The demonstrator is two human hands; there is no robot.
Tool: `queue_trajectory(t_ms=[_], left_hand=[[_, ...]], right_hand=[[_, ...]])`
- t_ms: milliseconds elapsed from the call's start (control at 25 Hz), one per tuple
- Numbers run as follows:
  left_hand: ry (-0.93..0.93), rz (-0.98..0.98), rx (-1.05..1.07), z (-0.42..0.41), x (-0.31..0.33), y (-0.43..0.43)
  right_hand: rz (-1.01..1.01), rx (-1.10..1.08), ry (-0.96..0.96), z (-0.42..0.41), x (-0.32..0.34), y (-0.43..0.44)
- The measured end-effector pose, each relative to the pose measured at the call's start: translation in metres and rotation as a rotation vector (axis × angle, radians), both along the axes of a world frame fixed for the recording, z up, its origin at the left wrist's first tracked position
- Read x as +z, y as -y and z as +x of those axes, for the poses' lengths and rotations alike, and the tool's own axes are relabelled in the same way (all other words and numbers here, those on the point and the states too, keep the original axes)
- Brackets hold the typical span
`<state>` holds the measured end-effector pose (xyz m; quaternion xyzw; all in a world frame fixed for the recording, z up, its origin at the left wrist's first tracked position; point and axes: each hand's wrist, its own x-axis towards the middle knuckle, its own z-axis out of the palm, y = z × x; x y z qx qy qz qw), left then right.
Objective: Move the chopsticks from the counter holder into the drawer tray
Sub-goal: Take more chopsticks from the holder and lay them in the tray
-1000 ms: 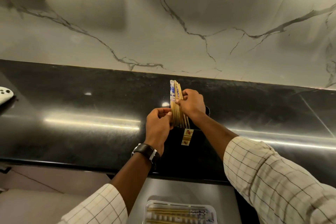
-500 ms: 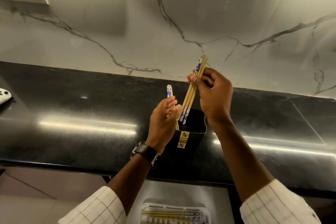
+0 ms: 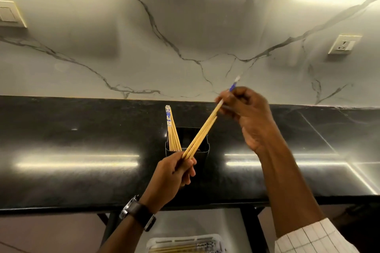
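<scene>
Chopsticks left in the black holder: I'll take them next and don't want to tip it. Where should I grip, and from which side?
Pinch the remaining chopsticks by their blue-patterned tops, probably from above: only their upper part clears the holder rim, and they lean bunched against its left wall.

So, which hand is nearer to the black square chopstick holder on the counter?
Left. The left hand sits just before the black square holder, holding the lifted wooden chopsticks by their tips; the right hand is higher, to its right.
</scene>
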<state>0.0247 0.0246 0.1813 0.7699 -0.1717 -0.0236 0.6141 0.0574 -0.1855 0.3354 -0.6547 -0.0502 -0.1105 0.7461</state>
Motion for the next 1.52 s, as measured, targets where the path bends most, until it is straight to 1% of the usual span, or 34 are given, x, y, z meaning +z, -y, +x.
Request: queue_trajectory(t_ms=[80,160,240,320,360,440,600,720,760,800,920,960,1000,1120,1200,1320,1440,1520], left_hand=[[-0.102,-0.078,0.080,-0.013,-0.005,-0.002],[-0.227,-0.277,0.169,-0.020,0.000,0.001],[-0.332,-0.512,0.220,-0.023,0.014,0.010],[-0.399,-0.713,0.249,-0.025,0.026,0.020],[-0.425,-0.788,0.259,-0.027,0.031,0.024],[-0.454,-0.864,0.281,-0.032,0.032,0.030],[-0.452,-0.909,0.357,-0.042,0.025,0.031],[-0.417,-0.919,0.417,-0.046,0.022,0.039],[-0.403,-0.910,0.434,-0.048,0.022,0.043],[-0.387,-0.902,0.451,-0.049,0.021,0.046],[-0.325,-0.933,0.541,-0.055,0.016,0.044],[-0.309,-0.941,0.568,-0.058,0.012,0.042],[-0.309,-0.928,0.572,-0.061,0.007,0.042],[-0.401,-0.874,0.509,-0.075,-0.009,0.050],[-0.433,-0.901,0.550,-0.081,-0.019,0.050],[-0.412,-0.856,0.696,-0.084,-0.037,0.041],[-0.480,-0.829,0.757,-0.097,-0.065,0.038],[-0.564,-0.797,0.758,-0.108,-0.086,0.034]], right_hand=[[0.235,-0.134,0.070,-0.008,0.003,0.014],[0.403,-0.203,0.058,-0.023,-0.012,0.013],[0.515,-0.245,-0.017,-0.045,-0.047,-0.009],[0.544,-0.288,-0.151,-0.070,-0.087,-0.040],[0.526,-0.321,-0.238,-0.081,-0.105,-0.055],[0.447,-0.396,-0.371,-0.099,-0.134,-0.078],[0.361,-0.442,-0.416,-0.117,-0.150,-0.095],[0.308,-0.333,-0.496,-0.123,-0.155,-0.104],[0.338,-0.297,-0.532,-0.125,-0.156,-0.108],[0.412,-0.283,-0.574,-0.123,-0.156,-0.111],[0.761,-0.343,-0.796,-0.114,-0.149,-0.101],[0.835,-0.354,-0.849,-0.111,-0.148,-0.094],[0.856,-0.331,-0.868,-0.110,-0.149,-0.090],[0.842,-0.167,-0.874,-0.119,-0.157,-0.092],[0.869,-0.173,-0.909,-0.126,-0.167,-0.094],[0.836,-0.230,-0.973,-0.141,-0.180,-0.093],[0.792,-0.128,-1.013,-0.163,-0.197,-0.103],[0.738,-0.165,-1.056,-0.171,-0.214,-0.102]])
